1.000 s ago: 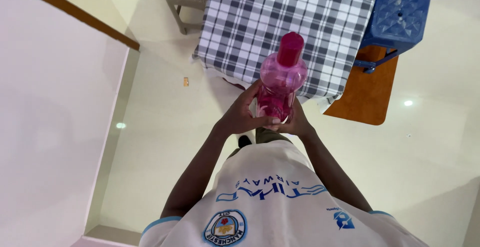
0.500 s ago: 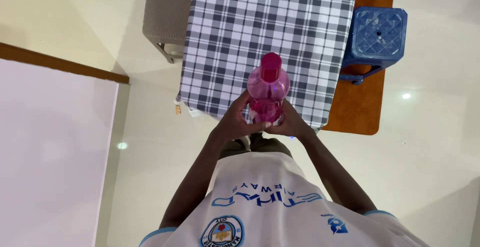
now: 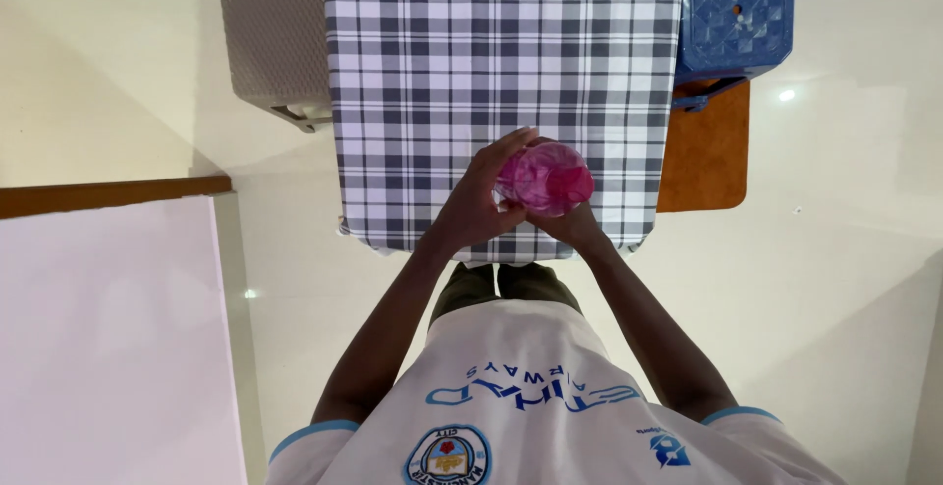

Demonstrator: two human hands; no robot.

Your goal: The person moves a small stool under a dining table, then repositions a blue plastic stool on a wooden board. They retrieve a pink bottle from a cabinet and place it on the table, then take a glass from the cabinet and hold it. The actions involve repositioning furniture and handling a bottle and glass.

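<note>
A pink see-through bottle (image 3: 546, 178) with a darker pink cap is seen almost end-on from above, over the near edge of the checked tablecloth (image 3: 442, 73). My left hand (image 3: 479, 202) wraps its left side, fingers curled over the top. From below and to the right, my right hand (image 3: 572, 225) grips the bottle. Whether the bottle's base touches the table is hidden.
The grey-and-white checked table stands straight ahead. A blue plastic stool (image 3: 735, 9) is at its right, over a brown wooden board (image 3: 705, 151). A grey woven stool (image 3: 275, 48) is at the table's left. A white panel (image 3: 108, 338) with a wooden strip (image 3: 113, 195) fills the left.
Both hands have carried the bottle forward over the table's near edge and tipped it upright, so I now see it from the top. The table has come closer.
</note>
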